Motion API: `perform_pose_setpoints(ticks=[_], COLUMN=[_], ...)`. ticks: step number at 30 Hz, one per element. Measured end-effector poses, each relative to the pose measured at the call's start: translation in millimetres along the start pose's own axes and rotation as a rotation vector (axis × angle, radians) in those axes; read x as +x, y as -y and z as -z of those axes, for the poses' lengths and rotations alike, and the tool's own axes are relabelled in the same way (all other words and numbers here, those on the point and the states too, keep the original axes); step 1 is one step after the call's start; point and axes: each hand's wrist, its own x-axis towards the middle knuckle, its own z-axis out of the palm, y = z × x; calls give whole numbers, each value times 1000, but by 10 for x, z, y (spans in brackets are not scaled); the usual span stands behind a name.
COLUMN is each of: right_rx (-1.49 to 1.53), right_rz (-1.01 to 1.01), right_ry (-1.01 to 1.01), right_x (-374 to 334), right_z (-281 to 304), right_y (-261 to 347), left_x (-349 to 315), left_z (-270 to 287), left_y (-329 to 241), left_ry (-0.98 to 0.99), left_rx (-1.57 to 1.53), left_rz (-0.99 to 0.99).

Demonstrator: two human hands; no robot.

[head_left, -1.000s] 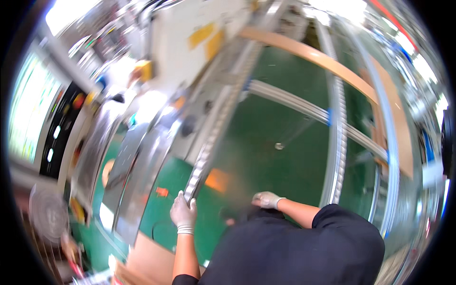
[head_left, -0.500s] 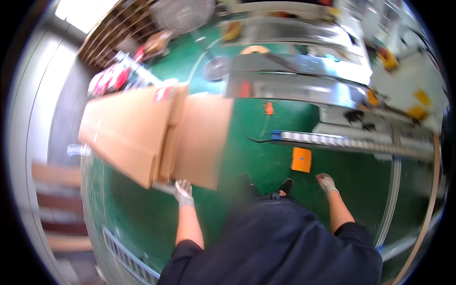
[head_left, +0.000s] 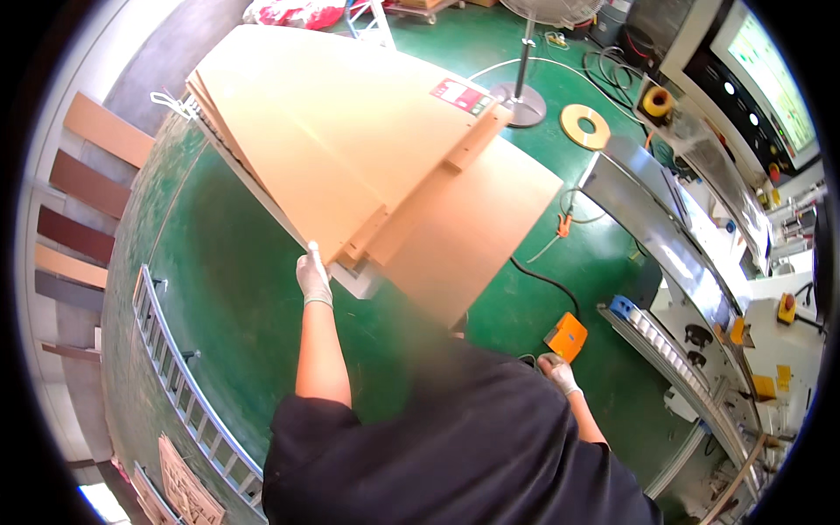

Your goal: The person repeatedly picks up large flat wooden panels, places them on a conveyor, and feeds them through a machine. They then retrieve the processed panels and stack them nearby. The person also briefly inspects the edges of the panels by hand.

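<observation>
My left hand (head_left: 314, 278), in a pale glove, is at the near corner of a stack of wood-coloured panels (head_left: 332, 131). Its fingers are partly stretched out against the panel edge, and I cannot make out a firm grip. The top panel is wide and flat, with a red and white label near its far right corner. Narrow strips (head_left: 411, 206) lie along the stack's right side, and another panel (head_left: 481, 219) juts out beneath them. My right hand (head_left: 558, 373), gloved with bare fingertips, hangs loosely curled by my side with nothing seen in it, above an orange foot pedal (head_left: 567, 337).
A machine with a metal bed (head_left: 674, 236) and a roller rail (head_left: 656, 341) runs along the right. Beyond the stack stand a fan (head_left: 525, 96) and a yellow tape roll (head_left: 584, 127) on the green floor. A metal roller frame (head_left: 197, 402) lies at the left.
My view has turned left, so the panel stack now fills the middle and the machine sits farther right. My left hand has come up to the stack's corner; my right hand is closer to my body.
</observation>
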Motion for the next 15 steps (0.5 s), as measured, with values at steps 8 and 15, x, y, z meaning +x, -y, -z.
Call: perform_pose_setpoints(ticks=[8, 15], right_rx=[-38, 218], right_rz=[163, 464], right_ry=[143, 411], right_x=[404, 529], right_z=[-113, 174], right_y=[723, 1896], left_x=[-93, -1050], left_z=[74, -198], left_y=[-355, 51], left_ry=[222, 583], left_rx=[99, 33], left_rz=[112, 139])
